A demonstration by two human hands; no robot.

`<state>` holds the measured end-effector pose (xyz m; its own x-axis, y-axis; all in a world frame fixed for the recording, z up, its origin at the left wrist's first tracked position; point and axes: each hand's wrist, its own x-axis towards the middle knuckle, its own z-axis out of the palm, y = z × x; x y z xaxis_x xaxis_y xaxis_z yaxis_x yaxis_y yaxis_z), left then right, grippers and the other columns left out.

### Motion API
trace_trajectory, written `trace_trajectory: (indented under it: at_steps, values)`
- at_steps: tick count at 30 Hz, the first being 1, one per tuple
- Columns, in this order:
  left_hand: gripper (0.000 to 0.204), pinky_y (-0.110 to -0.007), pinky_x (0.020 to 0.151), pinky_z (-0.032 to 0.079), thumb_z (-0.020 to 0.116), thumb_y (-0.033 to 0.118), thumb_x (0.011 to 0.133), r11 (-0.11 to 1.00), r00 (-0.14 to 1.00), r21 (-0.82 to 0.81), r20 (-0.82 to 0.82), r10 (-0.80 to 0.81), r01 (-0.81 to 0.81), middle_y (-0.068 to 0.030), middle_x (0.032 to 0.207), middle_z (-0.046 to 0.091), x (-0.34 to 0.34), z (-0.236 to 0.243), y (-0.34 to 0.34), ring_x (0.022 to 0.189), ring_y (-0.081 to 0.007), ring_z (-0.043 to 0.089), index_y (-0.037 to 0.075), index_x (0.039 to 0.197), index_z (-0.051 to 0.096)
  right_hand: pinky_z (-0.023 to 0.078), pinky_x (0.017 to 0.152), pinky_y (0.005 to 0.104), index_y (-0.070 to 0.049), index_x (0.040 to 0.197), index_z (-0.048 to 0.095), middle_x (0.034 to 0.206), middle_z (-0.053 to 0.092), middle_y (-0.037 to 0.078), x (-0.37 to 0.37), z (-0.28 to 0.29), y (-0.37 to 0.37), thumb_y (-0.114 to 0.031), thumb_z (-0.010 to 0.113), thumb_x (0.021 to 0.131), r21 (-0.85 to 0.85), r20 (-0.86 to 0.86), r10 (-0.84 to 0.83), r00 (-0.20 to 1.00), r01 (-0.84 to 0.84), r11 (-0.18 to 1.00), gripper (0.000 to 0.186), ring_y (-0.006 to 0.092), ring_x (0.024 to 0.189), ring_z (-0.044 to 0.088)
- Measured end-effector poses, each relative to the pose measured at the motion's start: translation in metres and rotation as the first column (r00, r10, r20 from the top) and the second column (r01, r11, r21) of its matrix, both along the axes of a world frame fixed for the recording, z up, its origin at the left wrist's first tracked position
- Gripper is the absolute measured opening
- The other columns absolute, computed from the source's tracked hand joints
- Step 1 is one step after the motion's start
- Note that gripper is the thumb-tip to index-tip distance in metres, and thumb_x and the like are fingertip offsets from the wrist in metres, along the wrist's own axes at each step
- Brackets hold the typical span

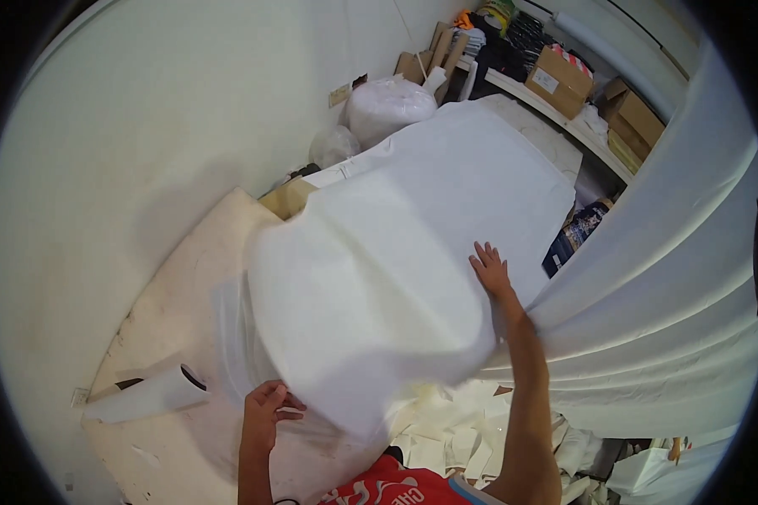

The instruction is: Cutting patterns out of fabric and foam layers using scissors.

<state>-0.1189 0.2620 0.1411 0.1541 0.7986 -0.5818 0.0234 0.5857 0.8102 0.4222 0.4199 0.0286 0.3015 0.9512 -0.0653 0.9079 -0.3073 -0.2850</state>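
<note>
A large white sheet (pixel 354 252) spreads over the work table and bulges up in the middle, its near left edge smeared by motion. At that near left edge my left hand (pixel 265 412) is closed with thumb and index finger on the sheet, the other fingers curled loosely. My right hand (pixel 490 271) lies with fingers spread on the sheet's right part, palm down. The sheet hides most of the table's right half. My forearms come in from the lower edge.
A white roll (pixel 143 398) lies on the bare board tabletop (pixel 185 286) at left. Stuffed plastic bags (pixel 387 109) stand by the wall. Cardboard boxes (pixel 560 82) sit on a back shelf. A white curtain (pixel 648 278) hangs at right; offcuts (pixel 459 433) lie below the table's near edge.
</note>
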Motion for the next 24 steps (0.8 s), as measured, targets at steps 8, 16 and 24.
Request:
trace_trajectory:
  at_steps: [8, 16, 24]
  values:
    - [0.063, -0.044, 0.079, 0.056, 0.04, 0.051, 0.098, 0.969, 0.948, -0.134, 0.214, 0.235, -0.209, -0.0172, 0.109, 0.064, -0.003, -0.023, -0.013, 0.099, -0.0282, 0.064, -0.001, 0.133, 0.045, 0.011, 0.112, 0.0622, -0.03, 0.148, 0.034, 0.155, 0.026, 0.013, 0.029, -0.008, 0.004, -0.034, 0.037, 0.097, 0.062, -0.052, 0.204, 0.978, -0.2, 0.978, 0.051, 0.0414, 0.143, 0.019]
    - [0.046, -0.034, 0.081, 0.051, 0.049, 0.04, 0.099, 0.944, 0.945, 0.066, 0.063, 0.321, -0.325, -0.011, 0.102, 0.063, 0.022, -0.041, -0.019, 0.094, -0.021, 0.064, 0.005, 0.129, 0.048, 0.011, 0.11, 0.0655, -0.031, 0.151, 0.026, 0.157, 0.019, 0.015, -0.044, 0.005, 0.034, -0.06, 0.038, 0.093, -0.127, -0.176, -0.168, 0.97, 0.146, 0.981, 0.066, 0.0413, 0.143, 0.016]
    - [0.041, -0.033, 0.08, 0.052, 0.049, 0.032, 0.099, 0.924, 0.93, 0.121, 0.002, 0.366, -0.364, -0.0115, 0.103, 0.063, 0.001, -0.034, -0.076, 0.092, -0.0209, 0.064, 0.005, 0.129, 0.048, 0.008, 0.11, 0.0665, -0.029, 0.151, 0.024, 0.158, 0.018, 0.011, -0.047, 0.025, 0.026, -0.068, 0.036, 0.09, -0.18, -0.006, -0.114, 0.993, 0.111, 0.977, 0.074, 0.0384, 0.145, 0.012]
